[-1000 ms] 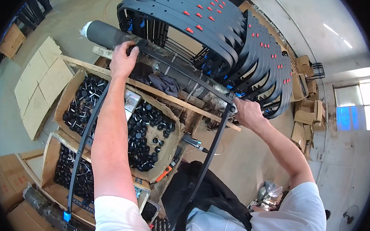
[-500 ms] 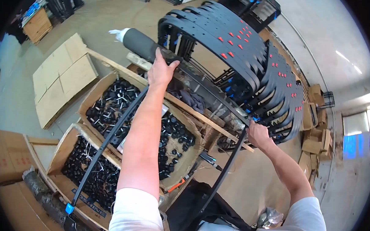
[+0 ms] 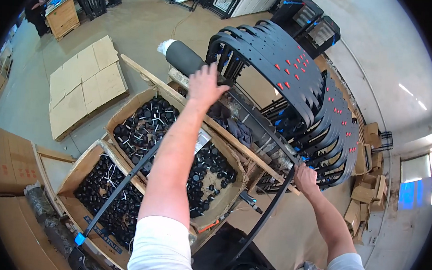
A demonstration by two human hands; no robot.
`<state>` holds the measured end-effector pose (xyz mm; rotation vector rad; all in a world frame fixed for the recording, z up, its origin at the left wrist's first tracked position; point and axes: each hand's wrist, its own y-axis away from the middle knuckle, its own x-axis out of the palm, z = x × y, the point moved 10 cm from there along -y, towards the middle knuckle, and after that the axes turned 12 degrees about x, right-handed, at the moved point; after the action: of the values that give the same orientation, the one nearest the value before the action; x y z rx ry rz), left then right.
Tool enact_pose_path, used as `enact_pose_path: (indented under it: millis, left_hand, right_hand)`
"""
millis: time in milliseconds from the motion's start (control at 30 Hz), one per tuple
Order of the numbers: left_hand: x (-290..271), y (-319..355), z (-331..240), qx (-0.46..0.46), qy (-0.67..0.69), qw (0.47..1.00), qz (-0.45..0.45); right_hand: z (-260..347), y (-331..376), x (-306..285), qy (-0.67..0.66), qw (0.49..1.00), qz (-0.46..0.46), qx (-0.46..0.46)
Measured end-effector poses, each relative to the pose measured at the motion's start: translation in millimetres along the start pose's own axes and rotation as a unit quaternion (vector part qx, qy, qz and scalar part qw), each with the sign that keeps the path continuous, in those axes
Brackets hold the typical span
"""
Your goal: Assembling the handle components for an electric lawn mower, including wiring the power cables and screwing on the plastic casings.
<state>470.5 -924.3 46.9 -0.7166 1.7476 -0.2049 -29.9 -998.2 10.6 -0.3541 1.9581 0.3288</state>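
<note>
Black U-shaped frame (image 3: 262,123), and it lies right across the person's reach, its crossbar slanting from far left to near right, with the left hand (image 3: 206,87) up at one corner and the right hand (image 3: 306,179) down at the other! Look at the long axis: that crossbar runs from hand to hand, alongside the beam with the dark foam roll (image 3: 183,57) at its far end, while both legs sweep back toward the body. One leg passes beneath the left forearm and comes out at lower left, finishing at a blue cap (image 3: 80,239); the other drops from the right hand's corner toward the lap. Left hand now: wide open, fingers stretched toward the foam roll, thumb out over the corner, nothing wrapped in the palm, and whether it presses down or only hovers, I cannot tell. Right hand: fingers bent in, thumb side against its corner, and a firm grip or a mere push cannot be told from here. Which is nearer? The right, tucked in tight at the joint, with the stacked black frames (image 3: 275,54) just past the crossbar. Under the left forearm, meanwhile, sit black knobs (image 3: 147,126) in a cardboard tray (image 3: 234,195), with a wooden plank (image 3: 148,76) running between tray and beam.
</note>
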Motion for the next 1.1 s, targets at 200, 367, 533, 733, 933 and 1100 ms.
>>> enact_pose_path:
  millis: [200,367,533,733,933,1100]
  left_hand:
    - [-32,21,96,-0.125,0.011,0.992,0.011]
    - [53,-18,-18,-0.047,0.064,0.985,0.154]
    - [54,-13,-7,0.082,-0.015,0.988,0.131]
    - [39,0,-17,0.182,-0.009,0.976,0.122]
    - [17,34,88,0.024,0.032,0.985,0.170]
    - [-7,105,146,0.041,0.000,0.998,0.058]
  right_hand:
    - [8,-2,-10,-0.014,1.000,0.013,0.010]
    - [-21,1,-16,-0.016,0.991,0.121,0.056]
    - [1,-4,-10,-0.018,0.995,0.096,0.028]
    - [-14,-12,11,-0.012,0.992,0.090,0.092]
    - [-9,-9,15,-0.007,0.996,0.085,0.025]
    - [-5,-6,6,-0.010,0.994,0.098,0.040]
